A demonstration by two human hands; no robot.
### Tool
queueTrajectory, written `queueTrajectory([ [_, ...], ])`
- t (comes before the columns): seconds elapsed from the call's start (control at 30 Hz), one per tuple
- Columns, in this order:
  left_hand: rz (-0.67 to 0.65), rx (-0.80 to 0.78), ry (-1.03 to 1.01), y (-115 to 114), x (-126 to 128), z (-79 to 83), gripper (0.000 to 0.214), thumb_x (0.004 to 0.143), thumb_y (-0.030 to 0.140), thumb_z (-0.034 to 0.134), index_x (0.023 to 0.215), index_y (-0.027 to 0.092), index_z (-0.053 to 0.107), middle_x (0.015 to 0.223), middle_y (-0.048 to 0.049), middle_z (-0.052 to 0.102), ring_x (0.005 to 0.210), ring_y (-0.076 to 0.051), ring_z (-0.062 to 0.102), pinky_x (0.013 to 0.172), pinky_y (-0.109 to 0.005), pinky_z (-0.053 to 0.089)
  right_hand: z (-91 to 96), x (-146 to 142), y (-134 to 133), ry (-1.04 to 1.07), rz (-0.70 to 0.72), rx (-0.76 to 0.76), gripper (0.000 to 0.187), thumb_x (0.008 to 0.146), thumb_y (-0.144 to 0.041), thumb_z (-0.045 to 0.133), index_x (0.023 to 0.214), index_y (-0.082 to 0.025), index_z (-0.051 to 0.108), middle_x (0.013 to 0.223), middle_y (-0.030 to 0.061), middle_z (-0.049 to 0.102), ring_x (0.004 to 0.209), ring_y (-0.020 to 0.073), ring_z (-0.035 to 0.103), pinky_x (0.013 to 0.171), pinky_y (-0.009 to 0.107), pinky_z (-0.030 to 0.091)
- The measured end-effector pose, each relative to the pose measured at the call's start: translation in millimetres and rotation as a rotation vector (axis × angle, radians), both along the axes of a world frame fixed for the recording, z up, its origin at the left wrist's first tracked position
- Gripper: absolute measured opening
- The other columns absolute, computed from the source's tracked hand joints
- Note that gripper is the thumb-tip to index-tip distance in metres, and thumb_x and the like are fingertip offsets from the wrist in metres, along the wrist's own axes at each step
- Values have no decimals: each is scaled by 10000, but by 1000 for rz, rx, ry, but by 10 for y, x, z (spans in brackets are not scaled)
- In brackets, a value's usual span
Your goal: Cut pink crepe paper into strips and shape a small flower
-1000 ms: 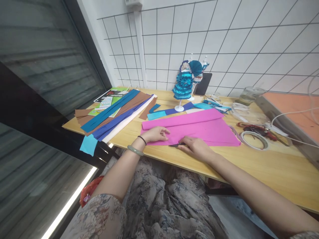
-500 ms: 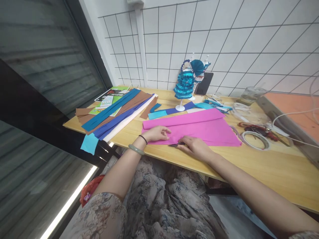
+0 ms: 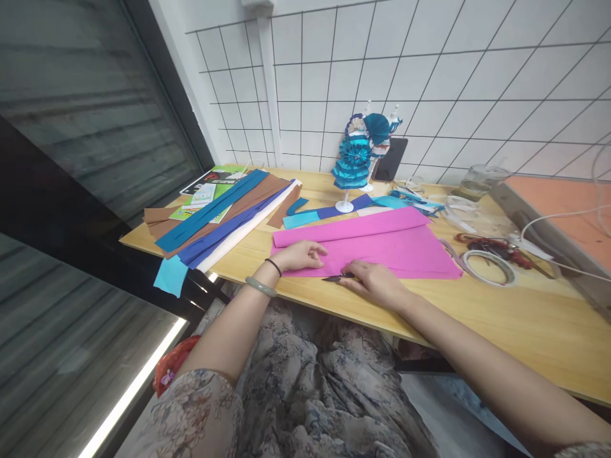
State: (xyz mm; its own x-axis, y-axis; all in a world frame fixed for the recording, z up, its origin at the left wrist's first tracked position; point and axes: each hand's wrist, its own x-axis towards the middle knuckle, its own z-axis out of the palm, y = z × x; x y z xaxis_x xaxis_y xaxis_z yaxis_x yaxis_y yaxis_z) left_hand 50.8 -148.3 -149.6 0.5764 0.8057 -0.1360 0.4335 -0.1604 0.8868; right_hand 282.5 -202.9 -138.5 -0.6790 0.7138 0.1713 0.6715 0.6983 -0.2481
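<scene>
A sheet of bright pink crepe paper (image 3: 391, 249) lies on the table, its far edge folded over in a long band. My left hand (image 3: 301, 256) rests on the left part of the sheet, fingers loosely bent and apart, holding nothing. Close to the sheet's near edge, my right hand (image 3: 375, 283) is closed on small black scissors (image 3: 337, 278). Their pointed blades lie toward the left along that edge; the handles are mostly hidden by my fingers.
Strips of teal (image 3: 212, 210), brown, blue and white paper lie at the left over a green booklet (image 3: 224, 173). Behind the pink sheet stands a small dress form (image 3: 352, 162) in pleated blue paper. A tape roll (image 3: 489, 267), cables and an orange-topped box (image 3: 563, 216) are at the right.
The scissors' blades have shifted very slightly at the near edge of the pink paper. Both hands have stayed in nearly the same place.
</scene>
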Motion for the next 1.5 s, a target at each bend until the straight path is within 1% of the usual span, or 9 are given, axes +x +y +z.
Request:
queueTrajectory([
  [0.27, -18, -6, -6, 21, -18, -32, 470, 672, 267, 645, 1105, 111, 548, 738, -11, 591, 638, -92, 524, 623, -219, 404, -12, -112, 34, -1, 14, 7, 357, 883, -452, 375, 961, -166, 573, 865, 81, 636, 783, 190, 599, 689, 280, 411],
  [0.5, -12, -1, -17, 6, -2, 7, 446, 684, 261, 636, 1094, 106, 556, 707, 1, 571, 620, -83, 511, 628, -216, 406, -14, -73, 13, 0, 14, 13, 342, 893, -429, 365, 910, -170, 587, 832, 79, 637, 777, 187, 595, 687, 278, 406],
  [0.63, -7, 3, -12, -3, -5, 18, 446, 680, 261, 641, 1088, 103, 559, 706, 4, 562, 623, -84, 511, 629, -216, 407, -18, -54, 1, 3, 6, 8, 342, 886, -440, 378, 930, -169, 583, 843, 81, 635, 797, 187, 594, 707, 279, 408],
  [0.77, -7, -4, -13, -10, -9, 29, 439, 681, 239, 636, 1092, 105, 557, 715, 1, 574, 637, -88, 518, 639, -219, 409, -5, -103, -2, -10, 13, 18, 346, 884, -445, 378, 937, -169, 578, 849, 83, 633, 785, 186, 594, 694, 275, 405],
  [0.97, -14, -55, -49, -21, 2, 48, 435, 688, 206, 619, 1104, 102, 548, 717, -2, 577, 631, -83, 514, 631, -215, 402, -9, -183, 9, -45, 15, 60, 351, 888, -446, 368, 872, -160, 571, 808, 77, 631, 712, 179, 589, 635, 266, 388],
  [1.17, -11, -54, -53, -35, 4, 59, 435, 687, 202, 625, 1103, 95, 551, 704, 2, 571, 628, -81, 511, 648, -220, 402, -25, -172, 7, -39, 11, 51, 342, 896, -431, 359, 883, -165, 573, 805, 71, 636, 732, 178, 596, 648, 265, 389],
  [1.23, -12, -44, -42, -38, 5, 67, 442, 687, 216, 631, 1105, 95, 551, 692, 4, 572, 625, -84, 512, 657, -227, 405, -22, -166, 1, -32, 11, 41, 339, 897, -429, 360, 896, -167, 574, 812, 71, 639, 745, 178, 597, 659, 264, 392],
  [1.33, -10, -5, -13, -40, 8, 84, 453, 705, 285, 627, 1110, 98, 551, 686, 0, 574, 627, -94, 509, 652, -233, 407, -22, -165, -7, -35, 5, 43, 340, 892, -437, 365, 904, -168, 573, 822, 72, 641, 743, 181, 598, 653, 264, 394],
  [1.5, 5, 116, 45, -40, -30, 148, 462, 758, 406, 547, 1121, 121, 549, 826, -45, 610, 733, -129, 534, 681, -248, 413, -30, -173, -8, -13, 4, 40, 327, 888, -428, 380, 925, -168, 575, 843, 76, 643, 743, 180, 601, 657, 265, 399],
])
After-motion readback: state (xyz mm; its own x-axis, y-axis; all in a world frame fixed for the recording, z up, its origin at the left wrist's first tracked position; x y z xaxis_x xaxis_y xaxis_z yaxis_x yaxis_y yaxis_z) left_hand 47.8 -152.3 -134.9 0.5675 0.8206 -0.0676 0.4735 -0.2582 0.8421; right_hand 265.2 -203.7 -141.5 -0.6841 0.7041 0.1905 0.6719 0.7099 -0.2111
